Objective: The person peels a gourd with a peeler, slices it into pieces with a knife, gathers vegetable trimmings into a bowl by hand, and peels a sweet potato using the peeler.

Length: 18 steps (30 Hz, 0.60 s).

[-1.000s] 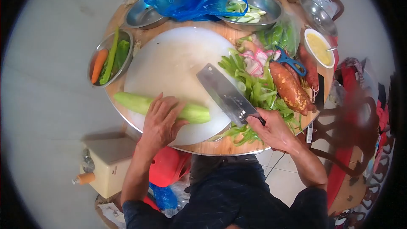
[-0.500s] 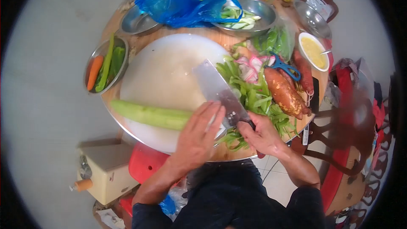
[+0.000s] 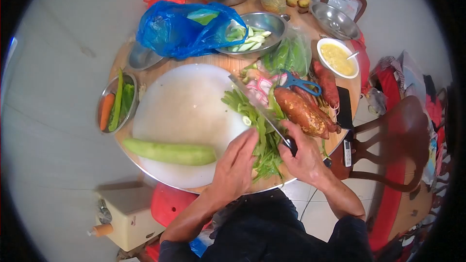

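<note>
My right hand (image 3: pixel 303 155) is closed round the black handle of a cleaver (image 3: pixel 259 108), whose blade is seen nearly edge-on above the leafy green peelings (image 3: pixel 269 140). At the right edge of the white cutting board (image 3: pixel 189 102), my left hand (image 3: pixel 236 162) is beside the peelings, fingers close together and pointing up; whether it holds anything is hidden. A peeled light-green gourd (image 3: pixel 170 152) lies untouched across the lower left of the board.
Sweet potatoes (image 3: pixel 303 111) and blue scissors (image 3: pixel 301 84) lie right of the peelings. Behind the board are a blue bag (image 3: pixel 179 31) and a bowl of cut pieces (image 3: pixel 267 24). A vegetable bowl (image 3: pixel 118 102) stands left, an egg-yellow bowl (image 3: pixel 338 58) back right.
My left hand has let go of the gourd and moved right to the peelings. The cleaver has turned from flat to edge-on. The camera view has shifted, showing more of the table's far side.
</note>
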Tool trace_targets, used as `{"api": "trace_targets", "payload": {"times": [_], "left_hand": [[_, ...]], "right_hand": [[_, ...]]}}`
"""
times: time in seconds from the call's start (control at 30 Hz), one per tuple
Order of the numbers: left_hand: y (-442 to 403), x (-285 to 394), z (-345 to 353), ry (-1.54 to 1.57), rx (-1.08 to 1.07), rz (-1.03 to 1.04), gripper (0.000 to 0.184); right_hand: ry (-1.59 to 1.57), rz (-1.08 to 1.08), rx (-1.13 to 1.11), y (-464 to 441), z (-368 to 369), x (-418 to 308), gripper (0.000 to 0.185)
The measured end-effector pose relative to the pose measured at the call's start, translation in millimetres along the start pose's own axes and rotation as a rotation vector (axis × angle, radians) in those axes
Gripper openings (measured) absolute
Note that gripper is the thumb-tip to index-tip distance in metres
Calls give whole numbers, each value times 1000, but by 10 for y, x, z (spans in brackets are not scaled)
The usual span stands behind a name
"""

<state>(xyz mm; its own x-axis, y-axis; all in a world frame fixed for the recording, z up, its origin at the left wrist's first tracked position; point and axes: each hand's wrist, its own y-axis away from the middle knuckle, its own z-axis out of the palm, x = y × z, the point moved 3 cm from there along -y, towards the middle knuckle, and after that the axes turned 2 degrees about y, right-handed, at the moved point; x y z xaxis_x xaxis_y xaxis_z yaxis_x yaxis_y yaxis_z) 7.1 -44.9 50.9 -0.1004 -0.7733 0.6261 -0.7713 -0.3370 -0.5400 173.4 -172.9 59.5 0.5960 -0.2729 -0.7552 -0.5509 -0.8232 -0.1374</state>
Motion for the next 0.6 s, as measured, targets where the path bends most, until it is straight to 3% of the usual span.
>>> {"api": "trace_targets", "payload": {"times": [0.1,0.17,0.23,0.3,0.4,0.47,0.6], "left_hand": [[-99,92,139,29,42,-107,57],[21,93,288,228,-110,-187,61],[108,96,298,180,-165,-125,62],[204,85,206,135,-220,-71,62],[298,56,-104,20,-138,-86,52],[221,180,-350,-188,107,-7,44],[67,131,-661,-448,189,74,51]], "right_hand": [[-75,-61,-30,79,149,84,50],[-47,-105,30,102,151,53,50],[75,-245,149,114,117,33,52],[175,-263,128,144,38,-20,55],[280,-323,111,150,27,-17,60],[288,-370,116,156,49,13,62],[276,-328,65,180,92,32,58]]}}
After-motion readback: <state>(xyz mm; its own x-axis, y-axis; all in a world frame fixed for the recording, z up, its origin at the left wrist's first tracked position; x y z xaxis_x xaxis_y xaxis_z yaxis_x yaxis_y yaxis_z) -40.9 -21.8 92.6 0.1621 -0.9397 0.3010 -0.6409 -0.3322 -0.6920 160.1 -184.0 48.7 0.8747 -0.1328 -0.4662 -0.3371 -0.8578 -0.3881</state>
